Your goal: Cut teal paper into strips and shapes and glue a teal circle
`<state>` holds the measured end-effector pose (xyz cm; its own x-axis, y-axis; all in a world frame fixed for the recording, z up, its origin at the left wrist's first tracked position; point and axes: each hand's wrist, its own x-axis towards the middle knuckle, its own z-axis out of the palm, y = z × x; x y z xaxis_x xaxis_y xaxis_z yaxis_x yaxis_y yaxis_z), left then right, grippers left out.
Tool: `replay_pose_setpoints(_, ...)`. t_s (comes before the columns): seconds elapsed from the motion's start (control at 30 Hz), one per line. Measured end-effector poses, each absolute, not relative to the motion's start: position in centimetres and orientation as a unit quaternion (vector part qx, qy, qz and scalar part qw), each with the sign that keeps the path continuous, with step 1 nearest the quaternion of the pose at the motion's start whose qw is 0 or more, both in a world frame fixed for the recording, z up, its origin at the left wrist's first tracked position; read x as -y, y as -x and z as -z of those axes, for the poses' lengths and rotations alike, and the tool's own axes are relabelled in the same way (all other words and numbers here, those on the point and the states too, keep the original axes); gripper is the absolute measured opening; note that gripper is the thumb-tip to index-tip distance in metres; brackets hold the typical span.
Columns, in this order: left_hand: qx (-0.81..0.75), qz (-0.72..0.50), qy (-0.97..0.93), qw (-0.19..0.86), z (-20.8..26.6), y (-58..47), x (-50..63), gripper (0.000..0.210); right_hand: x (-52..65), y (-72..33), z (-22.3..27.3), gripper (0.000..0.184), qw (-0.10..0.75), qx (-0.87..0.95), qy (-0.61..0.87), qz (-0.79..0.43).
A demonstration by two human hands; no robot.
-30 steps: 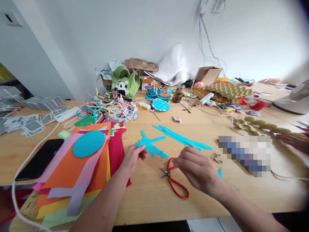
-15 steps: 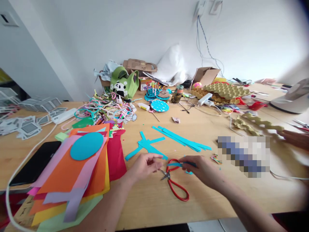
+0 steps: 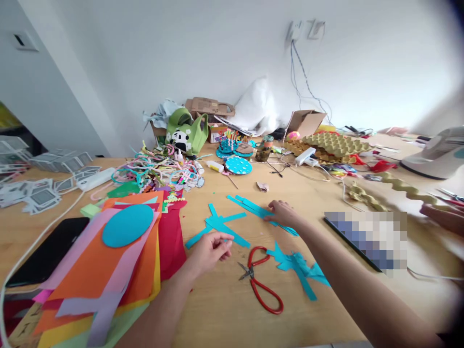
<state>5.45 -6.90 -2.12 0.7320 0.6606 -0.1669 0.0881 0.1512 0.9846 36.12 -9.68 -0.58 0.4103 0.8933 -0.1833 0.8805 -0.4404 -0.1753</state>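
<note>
My right hand point(image 3: 284, 212) reaches over a bundle of long blue paper strips point(image 3: 250, 207), its thumb and fingers apart at the strips; whether they touch is hard to see. Loosely curled with nothing visible in it, my left hand point(image 3: 213, 249) is beside some crossed blue strips point(image 3: 221, 224). Red-handled scissors point(image 3: 266, 296) with short metal blades lie spread on the table between my arms. A heap of overlapping blue paper pieces point(image 3: 299, 266) is right of the scissors, partly behind my right forearm.
Coloured paper sheets point(image 3: 87, 270) with a blue disc point(image 3: 128, 225) on top lie left, beside a black phone point(image 3: 47, 249). A pixelated device point(image 3: 366, 239) is on the right. Behind are pipe cleaners point(image 3: 145, 169) and egg trays point(image 3: 337, 145). Another person's hand point(image 3: 442, 217) is far right.
My right hand has moved forward to the strip bundle and let go of the blue strip it held. Blue pieces now show right of the scissors. My left hand has curled slightly more.
</note>
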Motion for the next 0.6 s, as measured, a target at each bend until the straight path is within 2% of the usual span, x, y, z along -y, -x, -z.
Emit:
replay_pose_setpoints(0.1,-0.300,-0.202,-0.618,0.698,2.3,-5.4,6.8,0.051,8.3,-36.2,0.8,0.046,0.003,0.533,0.831,-0.158)
replay_pose_setpoints(0.33,-0.301,-0.199,-0.622,0.695,2.1,-5.3,6.9,0.050,7.4,-36.4,-0.2,0.018,-0.039,0.555,0.800,-0.224)
replay_pose_setpoints(0.47,-0.302,-0.198,-0.622,0.694,2.0,-5.3,6.9,0.047,7.5,-35.6,-0.5,0.022,-0.045,0.555,0.804,-0.209)
replay_pose_setpoints(0.6,-0.305,-0.195,-0.616,0.700,2.0,-5.4,6.9,0.046,7.5,-34.6,-0.7,0.036,-0.041,0.556,0.808,-0.193)
